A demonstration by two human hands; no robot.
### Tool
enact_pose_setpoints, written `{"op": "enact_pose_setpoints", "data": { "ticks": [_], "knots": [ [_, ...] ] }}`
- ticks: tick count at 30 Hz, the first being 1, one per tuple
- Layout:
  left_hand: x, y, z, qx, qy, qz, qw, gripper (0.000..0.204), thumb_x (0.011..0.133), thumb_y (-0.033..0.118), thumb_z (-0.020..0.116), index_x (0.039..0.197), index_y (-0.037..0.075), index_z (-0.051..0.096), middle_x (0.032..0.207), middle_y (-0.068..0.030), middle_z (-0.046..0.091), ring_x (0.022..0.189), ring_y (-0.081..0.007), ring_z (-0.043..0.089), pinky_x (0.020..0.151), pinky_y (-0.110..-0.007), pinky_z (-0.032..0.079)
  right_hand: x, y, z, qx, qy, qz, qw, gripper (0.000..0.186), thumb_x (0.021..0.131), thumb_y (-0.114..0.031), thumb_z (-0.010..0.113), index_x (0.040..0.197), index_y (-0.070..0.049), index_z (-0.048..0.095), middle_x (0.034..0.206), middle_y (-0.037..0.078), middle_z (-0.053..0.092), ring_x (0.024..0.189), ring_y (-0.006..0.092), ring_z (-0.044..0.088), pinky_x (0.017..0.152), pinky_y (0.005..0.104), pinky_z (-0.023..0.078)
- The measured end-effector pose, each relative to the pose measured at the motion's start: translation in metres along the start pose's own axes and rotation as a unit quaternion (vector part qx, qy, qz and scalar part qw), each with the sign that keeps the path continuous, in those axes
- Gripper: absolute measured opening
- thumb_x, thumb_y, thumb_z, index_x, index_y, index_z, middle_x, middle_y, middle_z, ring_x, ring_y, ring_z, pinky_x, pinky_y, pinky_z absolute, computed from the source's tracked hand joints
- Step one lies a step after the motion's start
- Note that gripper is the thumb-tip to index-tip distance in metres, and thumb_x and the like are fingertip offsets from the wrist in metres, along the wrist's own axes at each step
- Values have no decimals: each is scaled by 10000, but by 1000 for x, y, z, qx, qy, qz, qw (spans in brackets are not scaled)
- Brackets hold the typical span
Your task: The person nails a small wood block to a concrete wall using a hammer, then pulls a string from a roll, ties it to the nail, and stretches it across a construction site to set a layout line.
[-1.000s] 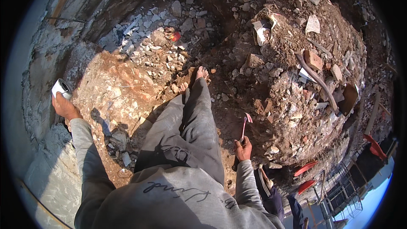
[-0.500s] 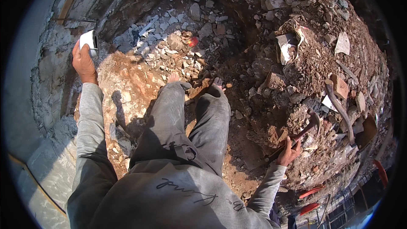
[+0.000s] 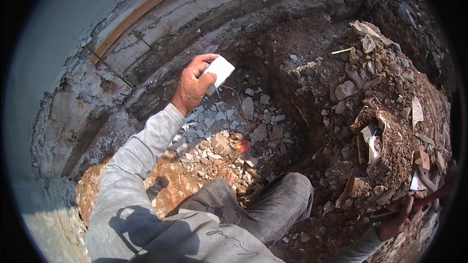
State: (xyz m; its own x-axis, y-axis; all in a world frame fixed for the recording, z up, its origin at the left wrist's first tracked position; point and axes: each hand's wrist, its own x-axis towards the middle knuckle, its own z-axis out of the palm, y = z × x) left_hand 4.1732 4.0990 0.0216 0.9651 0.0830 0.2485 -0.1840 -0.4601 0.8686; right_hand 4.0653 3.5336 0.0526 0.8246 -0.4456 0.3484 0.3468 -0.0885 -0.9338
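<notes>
My left hand is raised over the rubble, its fingers and thumb closed round a small white block-shaped piece. A thin pale string hangs from beside this piece toward the stones. Low at the right, my right hand is wrapped round the handle of a hand pick. The tool's far end runs into the dark rim of the picture, so its head does not show clearly. Below my left hand lie broken pale stones, with a red and yellow scrap among them.
A grey wall with a wooden strip curves along the left and back. At the right rises a heap of earth and rubble holding a torn sack and a brick piece. My knees are bent.
My left hand has swung inward and right with the white piece, and the string now shows. My view has shifted left and farther out; the hand pick stays in my right hand.
</notes>
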Motion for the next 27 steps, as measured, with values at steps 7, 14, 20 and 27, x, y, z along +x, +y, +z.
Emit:
{"op": "enact_pose_setpoints", "data": {
  "ticks": [7, 14, 20, 27],
  "knots": [
    [-179, -38, -61, -49, 59, -113, 991, 325, 745, 238, 594, 815, -76, 635, 1281, -166, 549, 1140, -246, 531, 985, -360, 404, -141, -4, 228, 65, -142, 129, 979, 215, 843, -6, 643, 1013, -25, 512, 734, 35, 555, 485, 87, 526, 459, 219, 441],
    [-156, -39, -91, -77, 163, -41, 983, 317, 751, 197, 686, 838, -82, 565, 1293, -219, 526, 1197, -327, 522, 1003, -385, 410, -220, -18, 403, 69, -431, 140, 889, 311, 763, 6, 736, 995, -15, 529, 896, 85, 655, 650, 111, 626, 577, 246, 504],
    [-109, -92, -121, -52, 326, -96, 939, 312, 796, 94, 663, 1030, -101, 595, 1288, -178, 484, 1199, -317, 504, 1001, -380, 426, -214, 33, 547, 44, -553, -79, 829, 338, 739, -25, 770, 1010, -24, 568, 895, 83, 679, 793, 169, 675, 723, 292, 529],
    [44, -182, -143, -31, 394, -112, 912, 369, 766, 109, 712, 1061, -87, 608, 1289, -190, 487, 1177, -331, 516, 988, -389, 429, -133, 92, 693, 17, -545, -182, 818, 305, 740, -21, 750, 994, -26, 582, 845, 134, 640, 721, 293, 674, 632, 363, 519]
  ]
}}
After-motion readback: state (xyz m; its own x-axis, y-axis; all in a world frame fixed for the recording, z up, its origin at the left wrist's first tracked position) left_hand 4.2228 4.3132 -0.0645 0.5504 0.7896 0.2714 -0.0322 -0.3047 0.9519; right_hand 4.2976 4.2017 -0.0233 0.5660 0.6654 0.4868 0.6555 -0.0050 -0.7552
